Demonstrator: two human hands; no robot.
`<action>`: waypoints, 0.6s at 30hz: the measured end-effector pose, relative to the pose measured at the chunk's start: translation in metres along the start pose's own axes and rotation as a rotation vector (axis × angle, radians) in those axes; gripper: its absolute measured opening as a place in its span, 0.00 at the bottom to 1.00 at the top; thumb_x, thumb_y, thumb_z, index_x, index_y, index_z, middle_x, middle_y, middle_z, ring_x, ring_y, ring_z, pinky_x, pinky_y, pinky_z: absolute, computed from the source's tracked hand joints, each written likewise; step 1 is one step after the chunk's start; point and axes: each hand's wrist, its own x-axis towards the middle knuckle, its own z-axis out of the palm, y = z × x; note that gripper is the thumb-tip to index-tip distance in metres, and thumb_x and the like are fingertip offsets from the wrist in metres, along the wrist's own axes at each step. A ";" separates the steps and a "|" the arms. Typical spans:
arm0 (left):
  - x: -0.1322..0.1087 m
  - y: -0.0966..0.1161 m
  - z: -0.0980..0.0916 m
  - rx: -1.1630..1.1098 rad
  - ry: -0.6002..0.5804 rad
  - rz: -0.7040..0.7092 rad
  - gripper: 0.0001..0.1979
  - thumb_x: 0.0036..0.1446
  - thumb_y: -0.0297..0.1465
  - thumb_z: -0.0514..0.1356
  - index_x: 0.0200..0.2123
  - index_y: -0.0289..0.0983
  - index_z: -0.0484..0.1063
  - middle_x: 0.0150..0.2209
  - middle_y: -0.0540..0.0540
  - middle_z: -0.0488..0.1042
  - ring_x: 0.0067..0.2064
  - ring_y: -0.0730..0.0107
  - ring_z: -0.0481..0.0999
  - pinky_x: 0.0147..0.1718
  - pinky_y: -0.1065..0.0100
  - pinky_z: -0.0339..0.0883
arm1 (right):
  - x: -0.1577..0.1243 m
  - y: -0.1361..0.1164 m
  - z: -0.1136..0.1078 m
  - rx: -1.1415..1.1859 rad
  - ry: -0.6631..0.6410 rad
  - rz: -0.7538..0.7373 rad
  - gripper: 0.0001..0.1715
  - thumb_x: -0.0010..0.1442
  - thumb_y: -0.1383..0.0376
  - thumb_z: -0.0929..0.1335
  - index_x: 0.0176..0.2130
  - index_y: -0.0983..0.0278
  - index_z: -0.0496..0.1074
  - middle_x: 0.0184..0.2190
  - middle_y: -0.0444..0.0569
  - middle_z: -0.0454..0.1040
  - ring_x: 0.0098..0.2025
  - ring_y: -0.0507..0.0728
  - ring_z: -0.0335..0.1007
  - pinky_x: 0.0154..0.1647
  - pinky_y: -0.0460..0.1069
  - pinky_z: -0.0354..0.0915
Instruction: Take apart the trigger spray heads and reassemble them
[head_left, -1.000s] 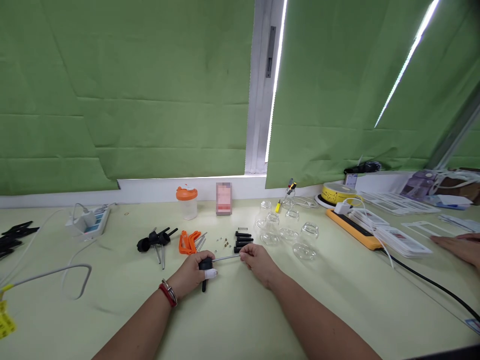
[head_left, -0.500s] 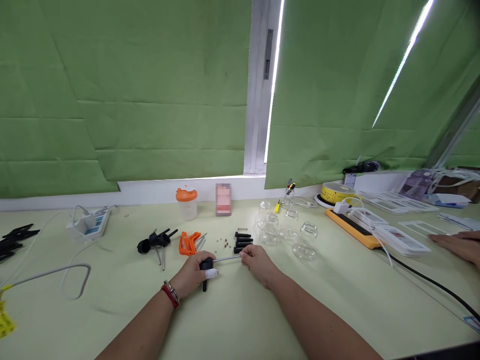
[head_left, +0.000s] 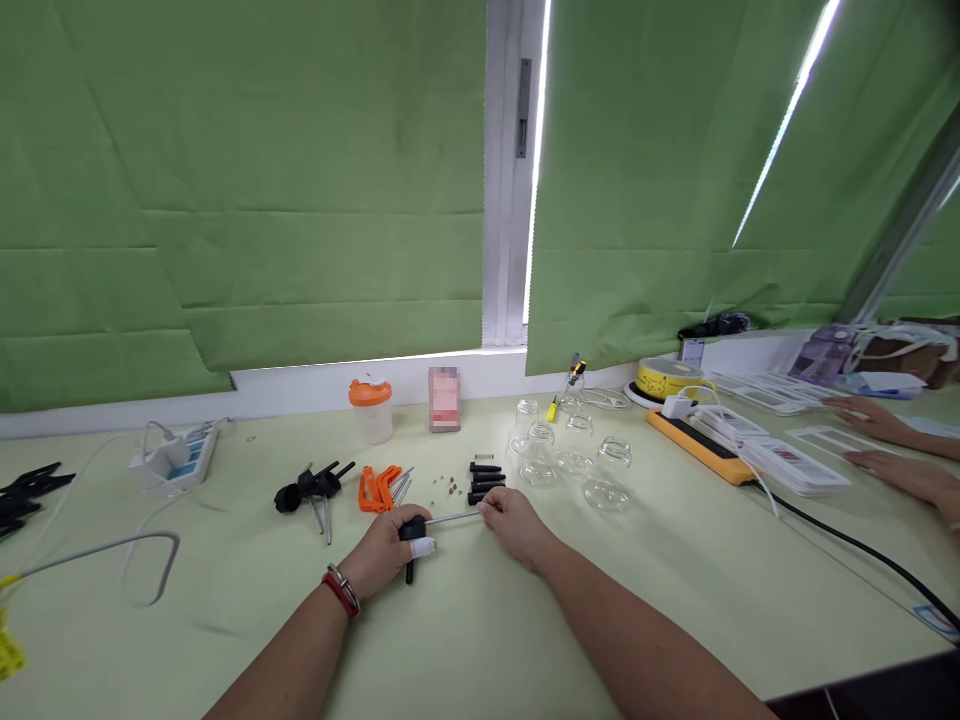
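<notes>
My left hand (head_left: 386,548), with white tape round its thumb, is closed on a black plastic part (head_left: 412,530) from which a thin metal rod (head_left: 452,517) sticks out to the right. A black stem (head_left: 409,572) of the part points down below the hand. With fingertips pinched, my right hand (head_left: 516,520) is at the rod's far end; whether a tiny piece sits in them is hidden. Just beyond it lie several black plastic tubes (head_left: 486,478) and a spring (head_left: 484,457). Small brass-coloured bits (head_left: 452,486) are scattered to their left, beside orange handles (head_left: 379,488) and metal rods (head_left: 403,486).
More black parts with rods (head_left: 311,487) lie to the left. Several glass jars (head_left: 607,475) stand at right, near an orange power strip (head_left: 705,447). An orange-lidded cup (head_left: 371,410) is at the back. Another person's hands (head_left: 896,470) rest at the far right.
The view has turned slightly right. The other person's second hand now shows more fully. My own hands keep almost the same hold on the part and the rod.
</notes>
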 end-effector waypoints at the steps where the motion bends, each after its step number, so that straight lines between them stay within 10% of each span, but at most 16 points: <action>1: 0.000 0.000 0.000 0.013 0.004 -0.002 0.17 0.44 0.40 0.63 0.37 0.37 0.70 0.32 0.47 0.67 0.34 0.66 0.65 0.34 0.68 0.61 | -0.001 -0.001 -0.001 0.024 -0.014 0.000 0.11 0.53 0.59 0.64 0.25 0.64 0.65 0.19 0.40 0.60 0.21 0.48 0.50 0.23 0.44 0.50; 18: 0.001 -0.007 0.001 0.056 0.029 0.008 0.18 0.45 0.40 0.62 0.39 0.37 0.71 0.34 0.48 0.69 0.37 0.64 0.67 0.36 0.67 0.62 | -0.006 -0.006 -0.006 0.133 -0.063 0.006 0.07 0.48 0.62 0.67 0.27 0.64 0.70 0.17 0.39 0.60 0.20 0.48 0.53 0.22 0.44 0.51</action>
